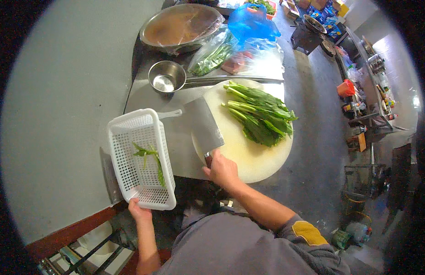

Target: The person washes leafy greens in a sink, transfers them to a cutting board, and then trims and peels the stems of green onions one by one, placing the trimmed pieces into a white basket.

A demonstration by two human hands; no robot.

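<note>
My left hand [140, 211] is closed on the near end of a white perforated plastic basket [169, 185], which is tilted. A few green leafy pieces [156, 161] lie inside it. My right hand [223, 170] is wrapped round the dark handle of a cleaver [203, 124]. Its broad grey blade points away from me, over the left edge of a round, pale cutting board [260, 167]. Farther right on the board lies a bunch of leafy greens [265, 114], stems to the left. The blade is apart from the greens.
Beyond the board stand a steel saucepan [163, 83], a large film-covered basin [176, 27], bagged greens [212, 57] and a blue plastic bag [251, 25]. A pale handle [170, 113] sticks out by the basket. Shelving [377, 87] runs along the far right; a wall [70, 101] bounds the left.
</note>
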